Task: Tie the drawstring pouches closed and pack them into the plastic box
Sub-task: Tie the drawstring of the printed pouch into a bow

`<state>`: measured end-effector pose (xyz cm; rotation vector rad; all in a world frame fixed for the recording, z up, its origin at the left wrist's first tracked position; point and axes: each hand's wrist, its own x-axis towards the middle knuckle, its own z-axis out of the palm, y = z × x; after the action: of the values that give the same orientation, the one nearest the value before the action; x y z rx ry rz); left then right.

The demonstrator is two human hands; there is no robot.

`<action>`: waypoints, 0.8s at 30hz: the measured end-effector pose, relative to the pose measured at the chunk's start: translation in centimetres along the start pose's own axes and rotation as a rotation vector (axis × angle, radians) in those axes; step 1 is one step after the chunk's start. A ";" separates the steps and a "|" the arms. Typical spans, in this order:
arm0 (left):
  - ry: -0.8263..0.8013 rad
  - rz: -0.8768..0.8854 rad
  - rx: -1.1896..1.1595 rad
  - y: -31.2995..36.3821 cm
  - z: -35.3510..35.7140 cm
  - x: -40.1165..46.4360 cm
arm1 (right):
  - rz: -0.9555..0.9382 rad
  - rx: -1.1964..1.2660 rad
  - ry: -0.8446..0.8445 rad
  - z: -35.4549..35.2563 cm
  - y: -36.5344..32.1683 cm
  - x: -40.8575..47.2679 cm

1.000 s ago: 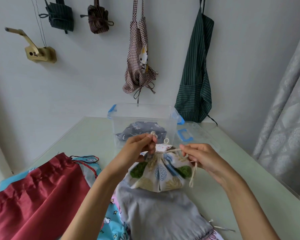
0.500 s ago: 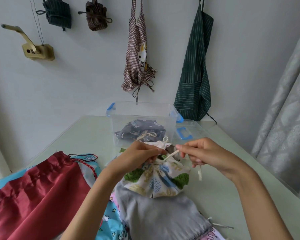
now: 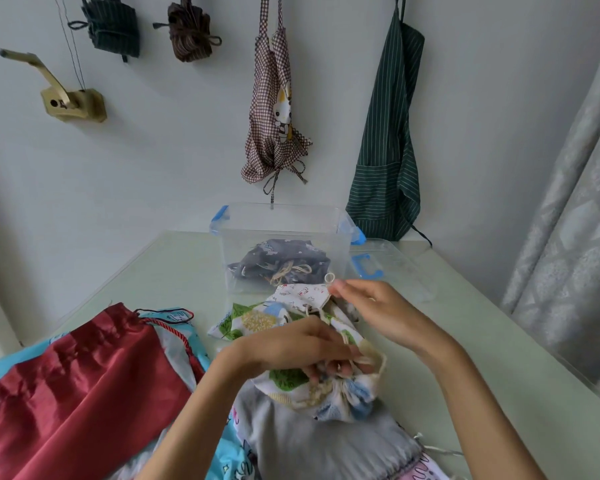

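The left hand [image 3: 302,348] grips the gathered neck and cord of the leaf-print pouch [image 3: 326,389] lying on the pale green tabletop [image 3: 482,358], while the right hand [image 3: 378,306] pinches a cord end; pull both ends evenly so the knot seats snug. The plastic box [image 3: 281,220] beyond already holds a dark pouch [image 3: 281,261], and aprons [image 3: 385,150] hang on the wall.
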<state>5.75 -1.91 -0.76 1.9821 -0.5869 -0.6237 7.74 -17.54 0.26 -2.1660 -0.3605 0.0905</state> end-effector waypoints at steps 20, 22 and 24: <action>0.279 -0.045 -0.487 -1.0 -2.9 -1.1 | -0.242 -0.266 0.369 -1.4 0.2 -0.9; 0.292 -0.051 -0.542 -1.2 -3.0 -1.2 | -0.300 -0.221 0.370 -1.4 -0.3 -1.1; 0.346 -0.031 -0.601 -1.2 -3.2 -1.2 | -0.340 -0.197 0.370 -1.8 -0.8 -1.5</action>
<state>7.09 1.42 -0.24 1.4798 -0.1291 -0.3983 6.49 -18.98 1.82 -2.2216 -0.5315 -0.5492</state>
